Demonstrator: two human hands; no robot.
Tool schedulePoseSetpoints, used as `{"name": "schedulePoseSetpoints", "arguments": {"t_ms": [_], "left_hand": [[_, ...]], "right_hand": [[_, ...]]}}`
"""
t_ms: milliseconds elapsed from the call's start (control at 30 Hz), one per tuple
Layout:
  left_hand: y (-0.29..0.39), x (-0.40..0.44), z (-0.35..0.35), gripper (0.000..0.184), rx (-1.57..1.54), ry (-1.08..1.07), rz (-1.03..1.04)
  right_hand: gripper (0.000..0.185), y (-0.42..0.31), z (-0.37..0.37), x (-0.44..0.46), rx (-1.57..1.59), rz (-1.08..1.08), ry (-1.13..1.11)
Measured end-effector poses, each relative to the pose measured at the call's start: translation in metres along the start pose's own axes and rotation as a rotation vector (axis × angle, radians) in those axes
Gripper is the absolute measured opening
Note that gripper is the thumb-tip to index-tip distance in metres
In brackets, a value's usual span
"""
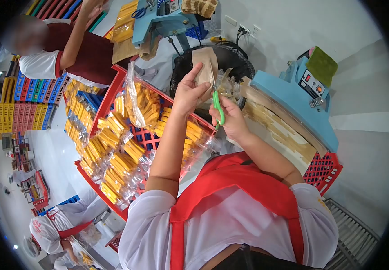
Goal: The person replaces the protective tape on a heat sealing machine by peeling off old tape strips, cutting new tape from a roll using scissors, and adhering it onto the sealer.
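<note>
My left hand (189, 92) holds a brown strip of sheet (206, 64) upright over the black-lined bin (232, 63). Green-handled scissors (218, 108) are gripped in my right hand (230, 118), with their blades pointing up along the right edge of the strip. Both hands are close together, the right one a little lower. Clear plastic scraps (229, 85) lie in the bin behind the scissors. To the left of my left hand, a clear bag of yellow-orange pieces (144, 101) rests on packed yellow sticks (122, 164) in a red crate (110, 101).
A blue sealing machine (293, 103) stands at the right above a red crate (322, 173). Another blue machine (167, 24) is at the top. One co-worker (84, 49) is at the upper left, another person (64, 225) at the lower left. A metal rack (349, 234) sits lower right.
</note>
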State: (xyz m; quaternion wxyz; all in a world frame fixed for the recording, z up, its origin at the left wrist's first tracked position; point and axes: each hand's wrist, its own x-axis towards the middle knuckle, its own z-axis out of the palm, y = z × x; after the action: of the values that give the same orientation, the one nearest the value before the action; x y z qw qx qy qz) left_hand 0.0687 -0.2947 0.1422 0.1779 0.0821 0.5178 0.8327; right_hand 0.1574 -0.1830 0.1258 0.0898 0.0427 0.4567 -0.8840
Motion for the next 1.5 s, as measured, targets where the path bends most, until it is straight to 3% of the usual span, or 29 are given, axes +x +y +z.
{"name": "schedulePoseSetpoints", "arguments": {"t_ms": [200, 300, 800, 1500], "left_hand": [[0.004, 0.004, -0.019, 0.044, 0.049, -0.031, -0.030], [0.014, 0.020, -0.024, 0.032, -0.131, -0.002, -0.100], [0.005, 0.014, -0.005, 0.052, 0.061, -0.034, -0.038], [-0.008, 0.020, -0.018, 0.055, 0.115, -0.092, -0.162]], "right_hand": [[0.049, -0.003, -0.004, -0.005, -0.042, 0.040, -0.016], [0.052, 0.000, -0.002, -0.007, -0.053, 0.043, -0.030], [0.053, 0.007, -0.003, -0.003, -0.007, -0.040, -0.012], [0.041, 0.001, -0.009, 0.027, -0.036, 0.001, 0.063]]}}
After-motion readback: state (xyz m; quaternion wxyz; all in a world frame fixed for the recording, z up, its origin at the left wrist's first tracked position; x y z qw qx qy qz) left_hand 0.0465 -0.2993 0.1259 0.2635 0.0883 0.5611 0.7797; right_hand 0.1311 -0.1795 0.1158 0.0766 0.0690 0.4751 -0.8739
